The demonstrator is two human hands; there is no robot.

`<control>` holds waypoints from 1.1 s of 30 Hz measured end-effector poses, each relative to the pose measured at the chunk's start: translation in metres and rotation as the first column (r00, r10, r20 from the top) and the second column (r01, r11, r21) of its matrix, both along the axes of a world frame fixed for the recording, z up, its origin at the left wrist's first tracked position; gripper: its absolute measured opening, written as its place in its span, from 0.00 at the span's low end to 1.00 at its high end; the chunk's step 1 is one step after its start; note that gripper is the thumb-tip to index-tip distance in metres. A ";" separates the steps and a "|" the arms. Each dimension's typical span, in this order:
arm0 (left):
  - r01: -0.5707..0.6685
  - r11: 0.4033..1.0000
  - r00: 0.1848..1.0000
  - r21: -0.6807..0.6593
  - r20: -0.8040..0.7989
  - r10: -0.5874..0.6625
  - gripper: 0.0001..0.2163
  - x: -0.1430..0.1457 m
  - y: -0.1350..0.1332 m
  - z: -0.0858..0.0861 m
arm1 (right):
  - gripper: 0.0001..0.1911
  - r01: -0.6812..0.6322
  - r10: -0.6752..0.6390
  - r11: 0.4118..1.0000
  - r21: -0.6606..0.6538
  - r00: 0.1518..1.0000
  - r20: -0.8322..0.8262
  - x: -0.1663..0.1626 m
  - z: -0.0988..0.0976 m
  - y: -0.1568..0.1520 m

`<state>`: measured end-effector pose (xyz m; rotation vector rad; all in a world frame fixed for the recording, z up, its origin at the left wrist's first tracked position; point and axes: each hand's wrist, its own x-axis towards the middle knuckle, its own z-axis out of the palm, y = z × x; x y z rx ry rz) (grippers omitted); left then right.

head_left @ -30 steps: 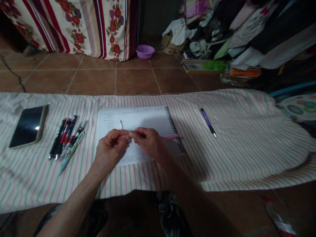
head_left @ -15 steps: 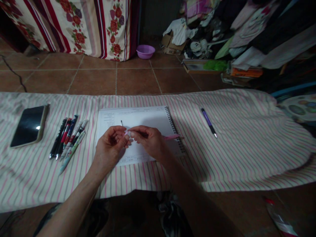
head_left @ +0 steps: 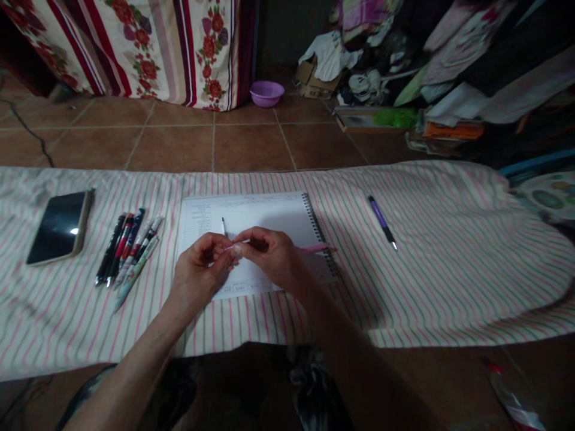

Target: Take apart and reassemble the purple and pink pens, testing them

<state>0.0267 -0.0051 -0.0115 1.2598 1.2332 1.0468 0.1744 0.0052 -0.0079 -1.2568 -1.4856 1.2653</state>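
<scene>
My left hand [head_left: 204, 257] and my right hand [head_left: 269, 251] meet over an open spiral notebook [head_left: 269, 209], fingertips pinched together. Between them is a small, thin pinkish-purple piece [head_left: 230, 247], mostly covered by the fingers; its exact kind is unclear. Just beyond my left fingers, a thin white stick with a dark tip, like a pen refill [head_left: 224, 226], lies on the page. A pink pen-like barrel [head_left: 313, 248] pokes out past my right hand across the spiral binding, its other end hidden by that hand.
Several pens [head_left: 130, 248] lie bunched to the left, beside a dark-screened phone [head_left: 58, 227]. A purple pen [head_left: 381, 221] rests on the striped cloth [head_left: 449, 257] at right. On the tiled floor beyond stand a purple basin [head_left: 266, 94] and a cardboard box [head_left: 309, 81] with clothes.
Both hands stay together over the notebook while the fingers shift slightly around the small piece. A bit more of the refill-like stick shows. The whole view has drifted slightly.
</scene>
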 end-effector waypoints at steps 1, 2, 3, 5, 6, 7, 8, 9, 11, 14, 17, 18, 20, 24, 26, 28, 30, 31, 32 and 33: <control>-0.004 1.000 1.000 0.000 0.007 0.004 0.08 -0.001 0.000 0.000 | 0.06 -0.005 0.005 1.000 0.005 1.000 0.022 0.000 0.001 0.000; -0.005 1.000 1.000 0.000 0.014 0.005 0.08 -0.001 -0.001 0.000 | 0.06 -0.008 0.007 1.000 0.010 0.999 0.047 -0.001 0.002 0.000; -0.004 1.000 1.000 0.002 0.018 0.004 0.08 -0.002 -0.001 0.000 | 0.06 -0.011 0.010 1.000 0.016 0.997 0.074 -0.001 0.003 -0.001; 0.005 1.000 1.000 0.008 0.016 -0.005 0.08 -0.004 -0.001 -0.002 | 0.06 -0.021 0.016 0.999 0.036 0.991 0.136 -0.002 0.004 -0.001; 0.016 1.000 1.000 0.008 0.012 -0.016 0.08 -0.005 -0.001 -0.002 | 0.07 -0.026 0.017 0.998 0.051 0.986 0.166 -0.003 0.004 -0.001; 0.030 1.000 1.000 0.007 0.005 -0.030 0.08 -0.006 0.000 -0.003 | 0.07 -0.031 0.018 0.997 0.065 0.982 0.190 -0.003 0.004 -0.001; 0.044 0.999 0.999 0.008 0.000 -0.044 0.08 -0.007 0.000 -0.004 | 0.07 -0.032 0.015 0.996 0.077 0.977 0.211 -0.004 0.003 -0.001; 0.059 0.998 0.998 0.012 -0.006 -0.059 0.08 -0.009 0.000 -0.004 | 0.07 -0.028 0.007 0.996 0.090 0.973 0.229 -0.005 0.003 -0.001; 0.085 0.996 0.996 0.031 -0.038 -0.084 0.09 -0.013 0.000 -0.004 | 0.07 -0.012 -0.019 0.993 0.116 0.965 0.260 -0.006 0.002 -0.001; 0.057 0.996 0.986 0.067 -0.160 -0.045 0.12 -0.021 0.002 0.001 | 0.07 0.007 -0.051 0.989 0.148 0.953 0.297 -0.008 0.003 -0.001; -0.030 0.997 0.956 0.077 -0.287 0.051 0.13 -0.033 0.004 0.005 | 0.07 0.015 -0.072 0.985 0.170 0.939 0.337 -0.009 0.005 0.000; -0.050 0.996 0.940 0.080 -0.333 0.074 0.13 -0.037 0.005 0.006 | 0.07 0.019 -0.081 0.984 0.177 0.933 0.351 -0.010 0.005 0.000; -0.090 0.990 0.885 0.110 -0.447 0.130 0.12 -0.047 0.006 0.006 | 0.06 0.035 -0.104 0.981 0.189 0.922 0.372 -0.011 0.005 0.000; -0.073 0.971 0.735 0.227 -0.646 0.206 0.11 -0.059 0.008 0.003 | 0.05 0.056 -0.154 0.970 0.237 0.894 0.420 -0.013 0.003 0.001; 0.042 0.944 0.675 0.327 -0.706 0.214 0.11 -0.060 0.007 0.000 | 0.05 0.045 -0.166 0.963 0.266 0.876 0.454 -0.014 0.002 0.002; 0.171 0.892 0.620 0.419 -0.749 0.233 0.11 -0.059 0.007 -0.004 | 0.04 0.032 -0.173 0.957 0.289 0.861 0.478 -0.014 0.001 0.002; 0.253 0.849 0.575 0.465 -0.777 0.254 0.11 -0.058 0.007 -0.007 | 0.04 0.029 -0.179 0.954 0.297 0.852 0.492 -0.015 0.000 0.003; 0.276 0.838 0.559 0.470 -0.788 0.258 0.11 -0.057 0.008 -0.008 | 0.04 0.029 -0.179 0.955 0.295 0.849 0.497 -0.015 -0.001 0.003; 0.292 0.832 0.550 0.472 -0.794 0.258 0.11 -0.056 0.008 -0.009 | 0.04 0.029 -0.178 0.956 0.292 0.848 0.500 -0.015 -0.001 0.003; 0.303 0.828 0.547 0.471 -0.798 0.254 0.11 -0.055 0.009 -0.010 | 0.04 0.028 -0.177 0.956 0.291 0.847 0.501 -0.015 -0.002 0.003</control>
